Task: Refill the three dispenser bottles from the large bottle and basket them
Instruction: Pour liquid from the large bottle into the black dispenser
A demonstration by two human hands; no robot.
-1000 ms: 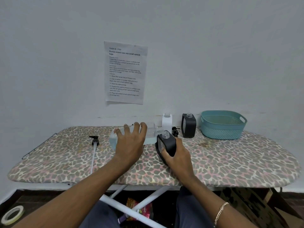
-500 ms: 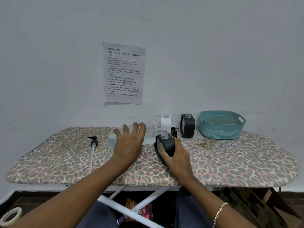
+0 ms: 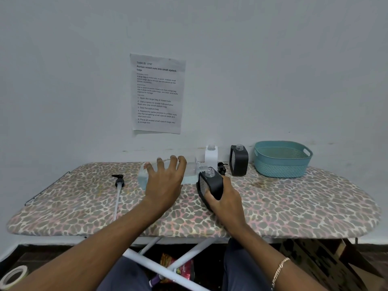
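Observation:
My left hand (image 3: 165, 181) lies on top of the large clear bottle (image 3: 190, 174), which rests on its side with bluish liquid in it, its mouth close to a black dispenser bottle (image 3: 211, 183). My right hand (image 3: 225, 201) grips that black bottle, tilted, with its neck uncapped. A second black dispenser bottle (image 3: 239, 160) and a white one (image 3: 211, 155) stand upright at the back, both without pumps. A teal basket (image 3: 282, 159) sits at the back right.
Everything is on a leopard-print ironing board (image 3: 294, 206) against a wall. A pump head with a long tube (image 3: 118, 190) lies on the left; another pump (image 3: 221, 167) lies behind the held bottle. A tape roll (image 3: 13, 277) is on the floor.

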